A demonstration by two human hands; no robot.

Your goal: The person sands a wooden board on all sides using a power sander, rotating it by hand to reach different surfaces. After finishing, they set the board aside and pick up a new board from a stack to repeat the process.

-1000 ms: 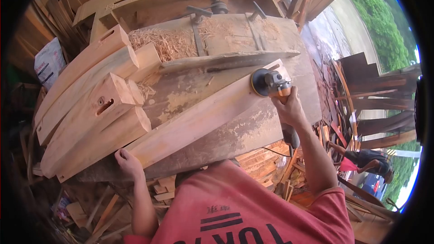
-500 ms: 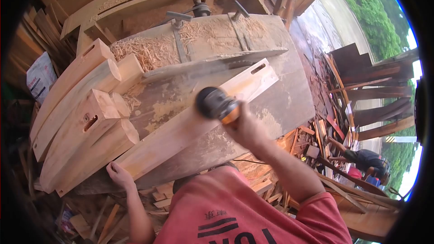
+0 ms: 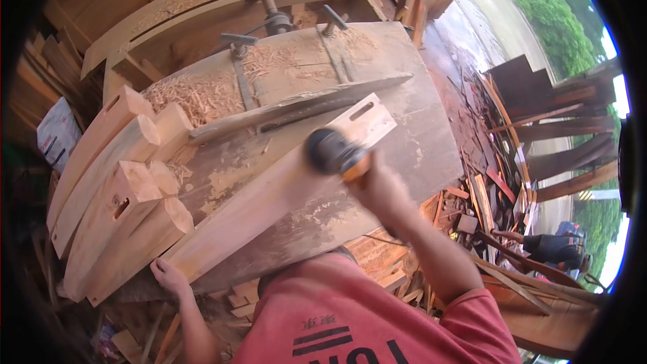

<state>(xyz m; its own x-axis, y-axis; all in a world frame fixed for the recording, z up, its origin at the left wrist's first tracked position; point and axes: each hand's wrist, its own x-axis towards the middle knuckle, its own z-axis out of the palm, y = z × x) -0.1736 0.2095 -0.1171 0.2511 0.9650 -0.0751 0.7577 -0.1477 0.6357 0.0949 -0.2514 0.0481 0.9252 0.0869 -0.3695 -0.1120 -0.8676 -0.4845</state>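
Note:
A long pale wooden plank lies diagonally across the worktable, with a slot cut through its far end. My right hand is closed around a power sander, whose orange body ends in a round black head. That head sits over the plank's upper half, a little short of the slot; motion blurs both tool and hand. At the plank's near end, my left hand grips the corner, fingers partly hidden. Just left of the plank, several thick shaped timbers are grouped together, some with slots.
Shavings cover the far part of the worktable, beside a straight raised board and metal clamps. Wood scraps litter the floor. At the right, another person bends down near dark planks.
The sander has moved up along the plank, closer to the slotted end. My left hand keeps its place at the near end. The view has shifted slightly, and the other person's posture differs.

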